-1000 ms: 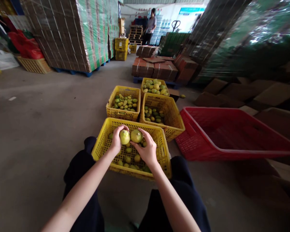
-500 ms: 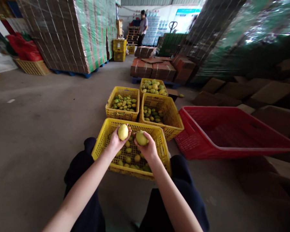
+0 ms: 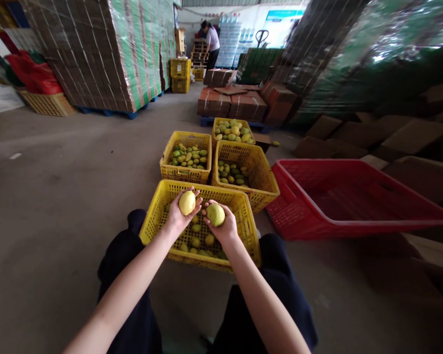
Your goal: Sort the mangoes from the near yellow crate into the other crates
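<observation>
A pale yellow lemon (image 3: 187, 202) rests in my left hand (image 3: 176, 217), palm up with the fingers curled loosely around it. My right hand (image 3: 228, 228) holds a greener lemon (image 3: 215, 215), cupped the same way. Both hands are side by side over a yellow plastic crate (image 3: 199, 261), which stands between my knees. Several lemons (image 3: 195, 242) lie on its slotted bottom, mostly toward the near side. My forearms and hands hide part of the crate's inside.
Beyond stand a left yellow crate (image 3: 186, 174), a right yellow crate (image 3: 264, 189) and a farther crate (image 3: 232, 139), all holding lemons. At right is a large red basket (image 3: 317, 230). Flattened cartons (image 3: 409, 142), wrapped pallet stacks (image 3: 96, 59) and a person (image 3: 212, 39) are farther off.
Both hands stay over the crate with their lemons. The right hand has turned slightly, showing more of its lemon. In the background the person has shifted left and bent forward.
</observation>
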Available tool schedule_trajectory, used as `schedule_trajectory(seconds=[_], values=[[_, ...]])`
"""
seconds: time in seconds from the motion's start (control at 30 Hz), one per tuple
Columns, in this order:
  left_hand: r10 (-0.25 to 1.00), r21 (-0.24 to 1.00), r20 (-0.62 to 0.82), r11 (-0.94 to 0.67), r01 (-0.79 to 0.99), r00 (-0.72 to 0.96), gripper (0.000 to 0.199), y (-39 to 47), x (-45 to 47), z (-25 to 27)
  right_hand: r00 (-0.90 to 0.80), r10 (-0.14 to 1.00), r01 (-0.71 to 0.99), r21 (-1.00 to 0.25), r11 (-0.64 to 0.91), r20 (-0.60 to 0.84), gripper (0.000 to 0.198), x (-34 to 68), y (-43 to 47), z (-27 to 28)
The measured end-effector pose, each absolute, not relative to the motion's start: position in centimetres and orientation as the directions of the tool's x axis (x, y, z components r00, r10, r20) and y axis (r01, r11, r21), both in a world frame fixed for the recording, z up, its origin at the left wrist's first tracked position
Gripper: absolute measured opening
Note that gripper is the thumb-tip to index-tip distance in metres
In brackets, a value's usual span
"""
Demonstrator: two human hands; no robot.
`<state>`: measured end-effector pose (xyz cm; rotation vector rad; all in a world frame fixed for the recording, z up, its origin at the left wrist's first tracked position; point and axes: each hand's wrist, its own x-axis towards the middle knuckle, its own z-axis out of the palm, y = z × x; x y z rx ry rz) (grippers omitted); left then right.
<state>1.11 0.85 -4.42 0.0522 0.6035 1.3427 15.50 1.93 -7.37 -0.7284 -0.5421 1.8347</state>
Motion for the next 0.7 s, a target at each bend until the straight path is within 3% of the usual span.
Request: schedule_trajectory(seconds=[0.13, 0.27, 0.5, 0.7], values=[[0.928, 0.391, -0.371, 0.200, -0.898, 0.045, 0.025, 0.62, 1.39, -4.08, -0.172, 0.959, -0.684, -0.673, -0.280, -0.225, 0.021, 15.04, 1.35, -6.86], [0.896, 0.368, -0.443, 0.195, -0.909, 0.013, 0.017, 0.83, 1.52, -3.98, -0.044, 0.944, -0.748, -0.616, -0.247, -0.326, 0.021, 14.95, 1.20, -6.42], [0.832, 0.274, -0.549, 0.269, -0.923, 0.080, 0.031, 1.32, 1.79, -4.46, -0.102, 0.790, -0.750, -0.475, -0.461, -0.605, 0.021, 15.12, 1.83, -6.85], [0.834, 0.354, -0.549, 0.179, -0.918, -0.049, 0.007, 1.15, 1.92, -4.06, -0.061, 0.791, -0.795, -0.449, -0.407, -0.609, 0.010, 14.62, 1.38, -6.42]])
